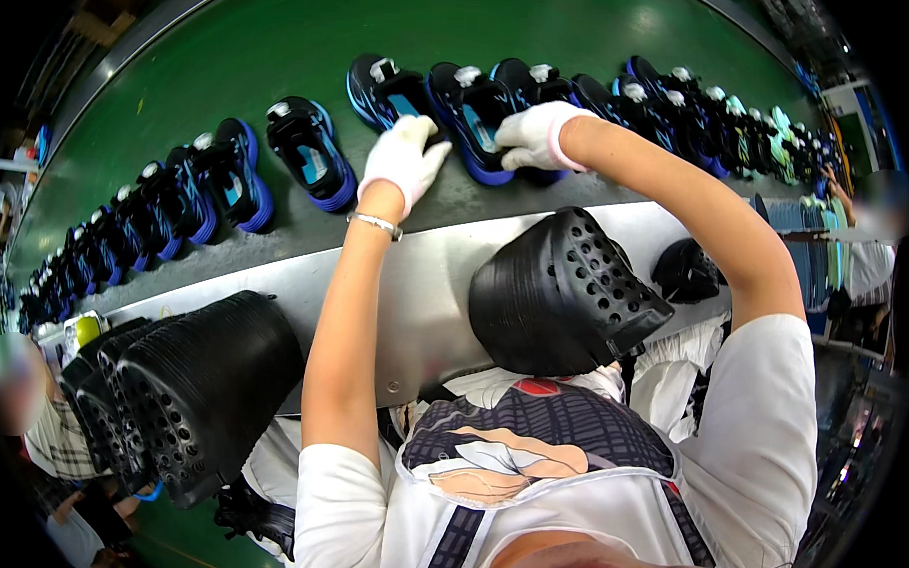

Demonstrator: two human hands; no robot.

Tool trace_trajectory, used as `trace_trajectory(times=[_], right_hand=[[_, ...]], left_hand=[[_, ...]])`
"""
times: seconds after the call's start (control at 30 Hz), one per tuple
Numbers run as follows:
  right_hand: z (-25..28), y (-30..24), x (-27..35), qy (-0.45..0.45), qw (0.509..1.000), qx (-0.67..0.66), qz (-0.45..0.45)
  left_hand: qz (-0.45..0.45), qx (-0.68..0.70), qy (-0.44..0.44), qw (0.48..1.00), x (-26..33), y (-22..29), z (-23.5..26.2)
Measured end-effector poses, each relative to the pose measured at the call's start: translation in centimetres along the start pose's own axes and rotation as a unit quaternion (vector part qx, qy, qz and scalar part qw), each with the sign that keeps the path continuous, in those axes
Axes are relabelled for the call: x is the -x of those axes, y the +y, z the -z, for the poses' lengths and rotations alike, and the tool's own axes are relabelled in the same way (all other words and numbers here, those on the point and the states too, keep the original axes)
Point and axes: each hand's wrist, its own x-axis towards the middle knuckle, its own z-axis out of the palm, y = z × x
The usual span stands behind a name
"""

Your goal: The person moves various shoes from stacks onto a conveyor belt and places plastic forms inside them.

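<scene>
My left hand [407,164], in a white glove, is at the heel end of a black and blue sneaker [369,89] on the green surface. Its fingers and thumb are bent about the heel, which they partly hide. Over to the right, my right hand [540,137], also white-gloved, curls its fingers at the heel of another black and blue sneaker [527,78]. Its palm hides that heel. Between the hands lies a further sneaker [485,130] with a light blue insole and white stuffing at its tongue; my right fingertips are close to its side.
Rows of sneakers [146,218] run along the green surface [232,56] on both sides. On the metal ledge [430,273] before me stand stacks of black perforated plastic pieces, one at right [564,298], one at left [201,375]. Other people are at both far sides.
</scene>
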Motion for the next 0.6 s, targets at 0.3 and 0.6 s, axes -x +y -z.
trace_trajectory(times=[0.3,0.6], right_hand=[[0.3,1.7,7.6,0.19,0.979,-0.07,-0.034],[-7.5,2.5,28.9,0.332,0.852,-0.131,-0.382]], left_hand=[[-0.011,-0.081,-0.121,0.989,1.1,0.8,-2.2],[0.077,-0.111,-0.198,0.971,-1.4,0.3,-2.1]])
